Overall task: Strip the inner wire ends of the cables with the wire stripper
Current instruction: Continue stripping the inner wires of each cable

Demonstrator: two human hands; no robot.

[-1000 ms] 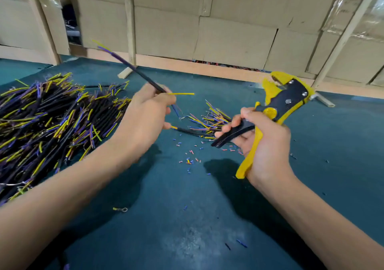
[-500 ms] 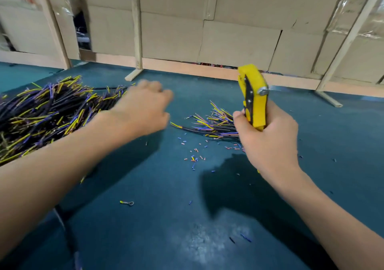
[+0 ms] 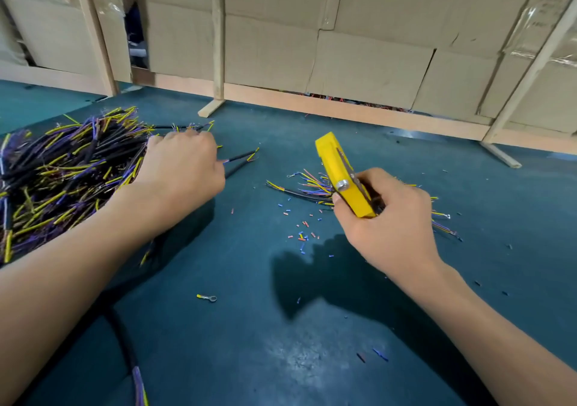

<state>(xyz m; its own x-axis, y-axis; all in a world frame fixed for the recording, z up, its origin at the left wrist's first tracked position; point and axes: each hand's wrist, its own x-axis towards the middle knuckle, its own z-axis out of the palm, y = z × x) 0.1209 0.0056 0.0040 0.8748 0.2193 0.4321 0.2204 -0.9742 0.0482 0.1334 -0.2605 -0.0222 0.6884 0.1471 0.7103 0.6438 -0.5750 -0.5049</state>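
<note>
A big heap of black cables [image 3: 62, 168] with yellow and purple inner wires lies at the left of the teal table [image 3: 249, 327]. My left hand [image 3: 181, 171] lies palm down on the heap's right edge, fingers bent down out of sight. Two black cables [image 3: 242, 155] stick out from under it to the right; whether it grips them is hidden. My right hand [image 3: 387, 221] grips the yellow wire stripper [image 3: 338, 171], its head pointing up and left. A small bunch of cables with bared ends [image 3: 312, 187] lies just behind that hand.
Small blue and orange insulation bits [image 3: 301, 234] are scattered between my hands. A loose ring terminal [image 3: 207, 297] lies nearer me. A black cable [image 3: 131, 358] trails off the near left edge. Cardboard panels on wooden frames [image 3: 218, 62] wall off the table's far side.
My left hand let go of the cable it held up and moved left and down onto the big heap. My right hand turned the stripper edge-on and lowered it.
</note>
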